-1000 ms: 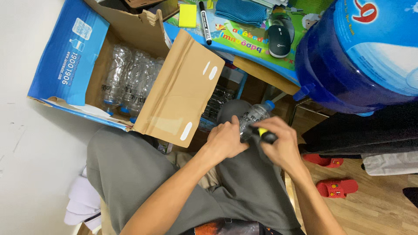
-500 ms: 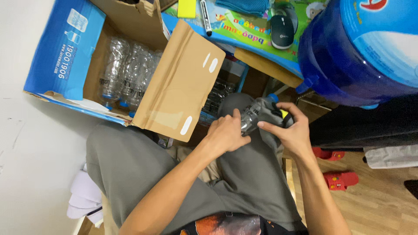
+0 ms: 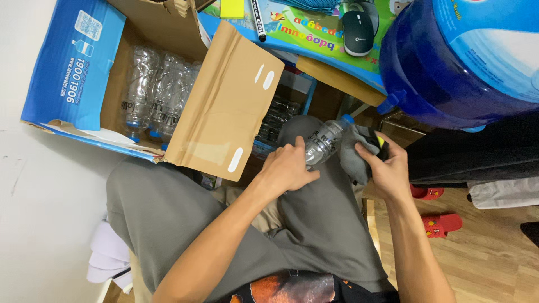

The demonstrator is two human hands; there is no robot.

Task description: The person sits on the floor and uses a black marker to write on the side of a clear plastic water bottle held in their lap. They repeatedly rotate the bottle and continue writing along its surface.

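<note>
Clear plastic bottle (image 3: 324,141) slants between your hands, blue cap toward the right hand (image 3: 387,168), which clutches a grey cloth (image 3: 351,154); left hand (image 3: 286,171) grips its base.

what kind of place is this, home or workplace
Probably a home room or small office: a desk with a colourful alphabet mat and grey computer mouse, a big blue water jug, and red slippers on wooden flooring.

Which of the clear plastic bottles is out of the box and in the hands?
The blue-capped bottle lying on the lap: the left hand holds its base, the right hand presses a grey cloth to it. The other bottles stay packed in the cardboard box.
</note>
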